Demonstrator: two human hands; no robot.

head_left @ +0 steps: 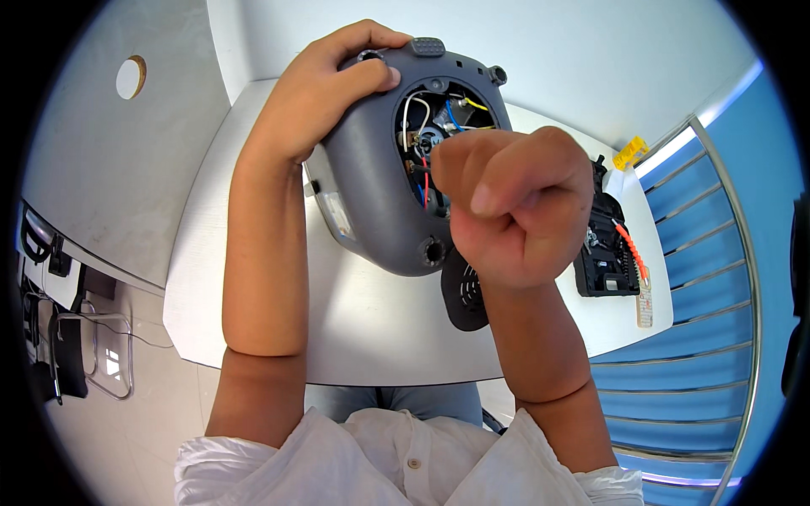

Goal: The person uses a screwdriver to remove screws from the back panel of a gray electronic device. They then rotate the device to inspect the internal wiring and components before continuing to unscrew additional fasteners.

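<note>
A dark grey rounded appliance (364,181), of a kind I cannot make out for sure, lies on the white table with its underside toward me. Its oval opening shows bundled wires (424,169) in white, blue, red and yellow. Round feet and a ridged tab stick out around the shell. My left hand (325,88) grips its far left edge, thumb on the underside and fingers over the rim. Closed in a fist, my right hand (515,202) is over the opening's right side; whatever it holds is hidden. A dark vented cover (464,295) is partly behind my right wrist.
At the table's right lies an open black tool case (609,253) with an orange flexible shaft (631,251). A yellow item (630,153) sits behind it. A metal railing (747,278) runs along the right side, and a grey partition (126,169) stands left.
</note>
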